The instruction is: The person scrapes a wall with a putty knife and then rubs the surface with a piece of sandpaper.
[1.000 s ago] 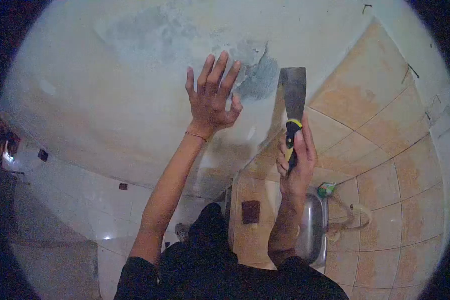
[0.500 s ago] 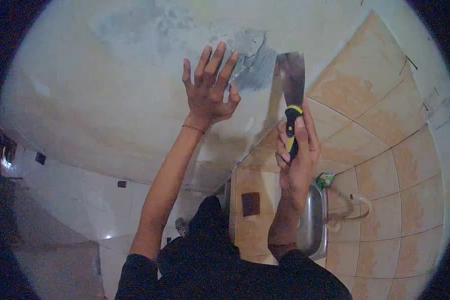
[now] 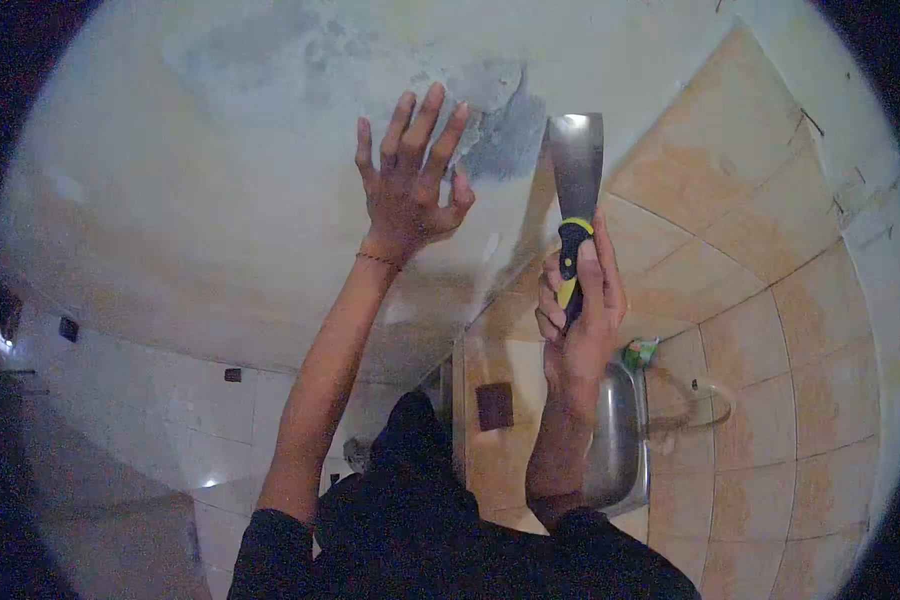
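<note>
My left hand (image 3: 407, 200) has its fingers spread against the pale wall (image 3: 240, 210), just left of a rough grey patch (image 3: 505, 135) with flaking edges. A thin cord circles that wrist. In my right hand (image 3: 585, 295) is a putty knife (image 3: 577, 165), held upright by its black and yellow handle. Its broad metal blade points up and lies right of the grey patch; whether it touches the wall I cannot tell.
Below my right hand, a metal sink (image 3: 617, 440) is set in a tiled counter beside a dark brown square (image 3: 494, 406). A green packet (image 3: 639, 352) sits at the sink's far end. Orange-patterned tiles (image 3: 750, 330) cover the right wall.
The putty knife's blade has tilted and now catches bright light near its tip. Both hands and the background appear slightly farther left from a small view shift.
</note>
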Demonstrator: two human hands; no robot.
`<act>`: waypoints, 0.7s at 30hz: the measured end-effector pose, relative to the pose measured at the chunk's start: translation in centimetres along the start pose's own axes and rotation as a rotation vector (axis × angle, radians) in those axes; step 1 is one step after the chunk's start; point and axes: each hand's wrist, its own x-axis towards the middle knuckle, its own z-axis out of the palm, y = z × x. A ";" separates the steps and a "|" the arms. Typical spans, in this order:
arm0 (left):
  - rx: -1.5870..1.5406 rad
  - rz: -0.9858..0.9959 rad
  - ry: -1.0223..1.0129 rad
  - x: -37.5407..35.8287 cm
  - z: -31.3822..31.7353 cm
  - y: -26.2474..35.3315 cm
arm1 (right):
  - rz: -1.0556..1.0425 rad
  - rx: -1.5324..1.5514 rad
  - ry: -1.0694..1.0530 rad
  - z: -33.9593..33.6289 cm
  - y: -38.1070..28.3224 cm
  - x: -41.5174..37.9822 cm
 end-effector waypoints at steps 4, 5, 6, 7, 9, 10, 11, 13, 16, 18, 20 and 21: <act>0.007 0.001 -0.004 0.1 0.0 -0.2 | -0.008 0.016 -0.015 0.6 -0.5 0.2; 0.003 0.000 -0.003 -0.1 0.1 0.0 | -0.018 0.008 -0.025 0.8 -0.5 0.3; 0.003 -0.004 -0.003 -0.2 0.1 0.1 | -0.027 0.001 -0.032 1.2 -0.4 0.5; 0.003 -0.005 -0.007 -0.2 0.1 0.1 | -0.034 -0.004 -0.036 1.3 -0.3 0.4; -0.006 0.001 -0.019 -0.3 0.0 0.1 | -0.012 -0.029 -0.027 0.3 -0.5 0.1; -0.014 0.004 -0.019 -0.3 0.0 0.0 | -0.007 -0.041 -0.029 0.3 -0.7 0.1; -0.014 0.003 -0.011 -0.1 0.1 -0.1 | -0.014 -0.020 -0.025 0.6 -0.7 0.2; 0.000 0.003 -0.005 0.1 0.0 -0.2 | -0.014 0.009 -0.007 0.9 -0.7 0.3; -0.008 -0.004 -0.008 -0.1 0.1 -0.1 | 0.001 -0.003 -0.006 1.3 -0.6 0.1; -0.010 0.009 -0.014 0.1 0.0 0.1 | 0.000 0.007 -0.018 0.3 -0.8 -0.1; -0.001 0.012 -0.007 0.2 0.0 0.1 | -0.006 0.032 -0.038 0.4 -0.9 0.1; 0.000 0.008 -0.001 0.2 0.0 0.0 | -0.002 0.049 -0.037 0.7 -0.8 0.0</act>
